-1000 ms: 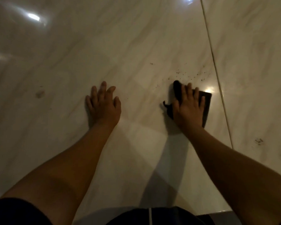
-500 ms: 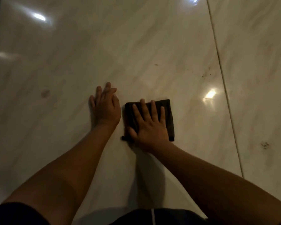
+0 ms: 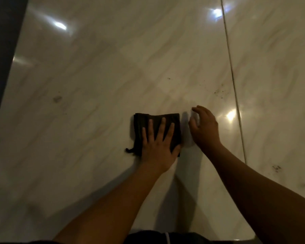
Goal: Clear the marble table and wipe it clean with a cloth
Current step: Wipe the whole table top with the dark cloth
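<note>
Item: dark folded cloth [image 3: 141, 124], mid-tabletop [image 3: 95, 76]. My left hand [image 3: 157, 147] presses it flat, fingers spread. Right hand [image 3: 203, 127] is just beside it, loosely curled, empty. Risk: crumbs [image 3: 220, 91] near the seam [image 3: 236, 95] get missed or smeared if I sweep away from them.

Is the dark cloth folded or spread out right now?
Folded: the dark square cloth lies as a compact pad on the marble table, pressed under the flat left hand.

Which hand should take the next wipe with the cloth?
Left. The left hand lies flat on the dark cloth; the right hand hovers beside it, holding nothing. Specks lie near the seam ahead.
</note>
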